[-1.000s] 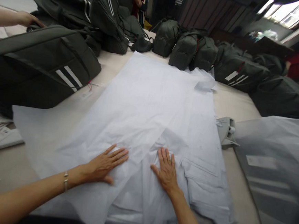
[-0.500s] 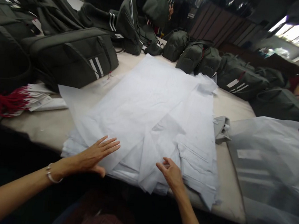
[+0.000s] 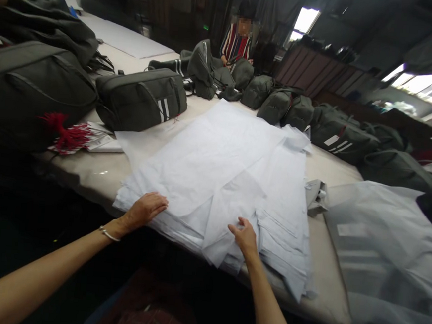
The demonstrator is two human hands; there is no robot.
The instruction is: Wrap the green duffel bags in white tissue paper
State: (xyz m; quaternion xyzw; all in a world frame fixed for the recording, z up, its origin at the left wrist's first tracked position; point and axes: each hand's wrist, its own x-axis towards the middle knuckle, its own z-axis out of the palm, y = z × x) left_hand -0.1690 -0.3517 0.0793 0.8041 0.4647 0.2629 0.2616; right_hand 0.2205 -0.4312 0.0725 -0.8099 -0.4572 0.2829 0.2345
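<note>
A thick stack of white tissue paper sheets (image 3: 222,172) lies on the beige table (image 3: 91,174), its near edge hanging toward me. My left hand (image 3: 145,209) rests on the stack's near left corner, fingers curled loosely over the top sheet. My right hand (image 3: 245,236) sits at the near middle edge, thumb and fingers pinching a loose folded sheet.
Dark green bags with white stripes (image 3: 142,99) crowd the left and far side. Red tassels on paper tags (image 3: 70,135) lie at left. A translucent plastic cover (image 3: 391,255) lies at right, a small grey piece (image 3: 316,195) beside the stack. A person in a striped top (image 3: 237,44) stands opposite.
The view has pulled back and lifted. My left hand slid to the stack's near left corner and curled; my right hand went from flat to pinching a sheet at the near edge.
</note>
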